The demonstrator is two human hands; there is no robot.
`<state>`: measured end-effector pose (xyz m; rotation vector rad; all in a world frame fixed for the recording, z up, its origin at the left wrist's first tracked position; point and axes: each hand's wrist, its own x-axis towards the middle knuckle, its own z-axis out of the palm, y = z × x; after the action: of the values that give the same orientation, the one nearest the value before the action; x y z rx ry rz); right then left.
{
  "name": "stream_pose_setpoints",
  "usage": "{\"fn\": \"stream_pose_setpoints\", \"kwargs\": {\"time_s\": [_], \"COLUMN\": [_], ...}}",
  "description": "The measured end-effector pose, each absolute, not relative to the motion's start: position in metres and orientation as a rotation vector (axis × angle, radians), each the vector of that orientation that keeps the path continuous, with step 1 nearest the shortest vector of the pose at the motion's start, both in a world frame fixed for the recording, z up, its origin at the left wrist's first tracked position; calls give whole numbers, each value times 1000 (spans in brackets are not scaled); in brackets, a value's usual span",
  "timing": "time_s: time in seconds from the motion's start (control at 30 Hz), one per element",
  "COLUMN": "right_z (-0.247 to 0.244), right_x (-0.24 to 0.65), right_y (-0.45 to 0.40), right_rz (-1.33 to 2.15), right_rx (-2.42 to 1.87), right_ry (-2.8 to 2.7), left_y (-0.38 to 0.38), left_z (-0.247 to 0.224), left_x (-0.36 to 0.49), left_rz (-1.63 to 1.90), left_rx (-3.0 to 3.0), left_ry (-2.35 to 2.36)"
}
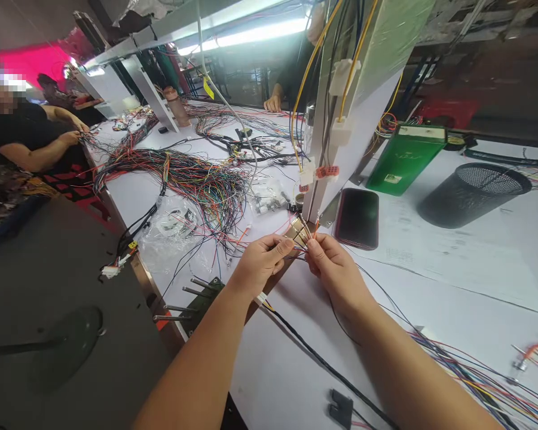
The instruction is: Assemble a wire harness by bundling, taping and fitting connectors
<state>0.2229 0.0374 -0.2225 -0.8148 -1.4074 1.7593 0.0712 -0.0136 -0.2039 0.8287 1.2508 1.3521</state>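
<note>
Near the middle of the head view, my left hand point(263, 263) is closed, thumb against fingers, on thin wires. Just to its right, my right hand point(334, 266) pinches a small bunch of wires point(303, 230), whose tan, white and orange ends stick up above the fingertips. The two hands are close together over the table's seam, at the foot of a white post. A white connector point(260, 298) on a black sleeved cable point(309, 352) lies below my left hand. Dark wires trail from my right hand toward the lower right.
A large wire pile point(183, 173) covers the left table, beside a plastic bag point(170, 230). Metal pegs point(197, 292) stand near the edge. Right of the post point(327, 173) lie a phone point(357, 218), green box point(407, 158), mesh cup point(473, 194) and papers point(457, 263). People sit beyond.
</note>
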Motion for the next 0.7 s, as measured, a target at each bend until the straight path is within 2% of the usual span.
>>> {"fn": "stream_pose_setpoints", "kwargs": {"time_s": [0.5,0.7], "right_z": [-220,-219], "right_x": [226,227], "right_y": [39,39], "right_rz": [1844,1890], "right_rx": [-875,-837], "right_ry": [-1334,-1210], "left_y": [-17,-13], "left_z": [-200,-199], "left_x": [72,75], "left_rz": [1276,1423], "left_rx": [1018,866], "left_ry": [1310,1234]}}
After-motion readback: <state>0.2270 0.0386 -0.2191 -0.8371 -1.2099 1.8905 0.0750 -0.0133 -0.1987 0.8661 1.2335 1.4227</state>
